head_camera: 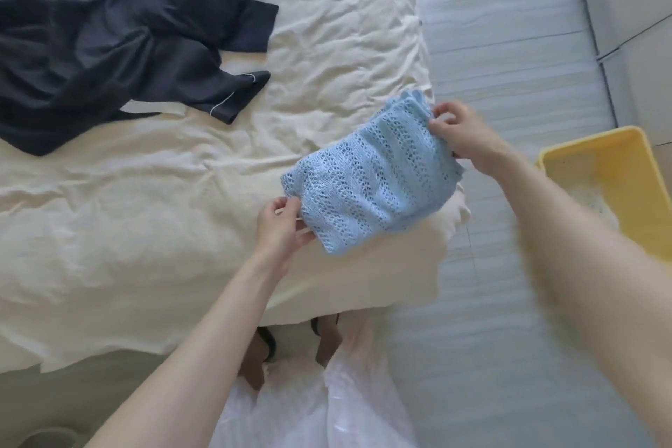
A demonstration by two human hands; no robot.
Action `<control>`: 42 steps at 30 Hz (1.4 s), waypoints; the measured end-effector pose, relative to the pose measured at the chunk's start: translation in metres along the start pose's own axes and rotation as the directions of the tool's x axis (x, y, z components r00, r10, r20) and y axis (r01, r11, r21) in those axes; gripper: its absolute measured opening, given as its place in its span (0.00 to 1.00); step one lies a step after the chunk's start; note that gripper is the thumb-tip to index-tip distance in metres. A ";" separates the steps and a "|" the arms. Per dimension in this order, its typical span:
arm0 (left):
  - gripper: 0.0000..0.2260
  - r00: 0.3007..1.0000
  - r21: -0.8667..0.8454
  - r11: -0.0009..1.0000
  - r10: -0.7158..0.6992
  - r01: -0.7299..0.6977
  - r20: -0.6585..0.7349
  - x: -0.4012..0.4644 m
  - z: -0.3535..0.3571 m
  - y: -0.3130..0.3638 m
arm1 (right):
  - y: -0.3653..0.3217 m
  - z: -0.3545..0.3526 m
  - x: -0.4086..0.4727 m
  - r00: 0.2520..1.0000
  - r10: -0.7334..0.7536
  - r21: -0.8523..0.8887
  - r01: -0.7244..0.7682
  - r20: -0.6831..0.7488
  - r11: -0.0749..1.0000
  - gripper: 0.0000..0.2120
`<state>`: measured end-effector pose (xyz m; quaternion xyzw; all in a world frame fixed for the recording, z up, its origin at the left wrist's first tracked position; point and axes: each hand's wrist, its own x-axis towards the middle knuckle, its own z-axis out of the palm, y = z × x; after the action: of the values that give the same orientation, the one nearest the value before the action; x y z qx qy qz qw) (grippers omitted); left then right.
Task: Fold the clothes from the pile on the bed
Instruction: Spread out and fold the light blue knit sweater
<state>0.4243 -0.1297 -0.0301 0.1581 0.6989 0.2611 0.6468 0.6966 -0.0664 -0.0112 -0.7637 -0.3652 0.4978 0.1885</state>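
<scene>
A folded light-blue openwork knit garment (371, 175) is held just above the right corner of the bed (145, 211), which has a cream sheet. My left hand (282, 225) pinches its lower left edge. My right hand (460, 129) grips its upper right edge. A pile of dark navy clothes (109, 29) lies crumpled at the far left of the bed, apart from both hands.
A yellow plastic basket (614, 171) holding something white stands on the floor at the right. Pale grey striped flooring (509, 84) runs along the bed's right side. My feet in dark sandals (291, 345) stand at the bed's near edge.
</scene>
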 end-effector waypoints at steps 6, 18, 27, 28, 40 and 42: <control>0.07 0.987 -0.383 0.910 -0.141 0.161 0.081 -0.023 0.065 -0.023 | -0.090 -0.015 0.077 0.944 -0.321 -0.421 0.324 0.079 0.847 0.10; 0.11 0.876 0.576 0.714 0.483 -0.398 0.007 0.063 0.066 0.038 | -0.016 0.014 0.087 0.905 -0.026 -0.129 -0.032 -0.424 0.991 0.28; 0.23 0.910 0.504 0.783 0.186 -0.365 0.369 0.128 0.092 0.055 | 0.027 0.036 0.071 0.874 0.321 0.208 -0.260 -0.364 0.943 0.32; 0.23 0.907 0.489 0.790 0.192 -0.370 0.376 0.126 0.092 0.052 | 0.021 0.040 0.070 0.877 0.293 0.159 -0.250 -0.380 0.955 0.31; 0.26 0.695 0.793 0.335 0.704 -0.509 0.149 0.021 0.085 0.008 | -0.019 0.034 0.078 0.902 0.429 0.474 -0.357 -0.050 0.805 0.14; 0.30 0.612 0.820 0.103 0.718 -0.564 0.331 0.004 0.100 -0.010 | -0.020 0.032 0.076 0.902 0.429 0.502 -0.354 -0.039 0.789 0.16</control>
<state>0.5240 -0.1191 -0.0415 0.7302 0.6299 0.1288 0.2311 0.6784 0.0011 -0.0594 -0.7864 -0.0473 0.5420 0.2925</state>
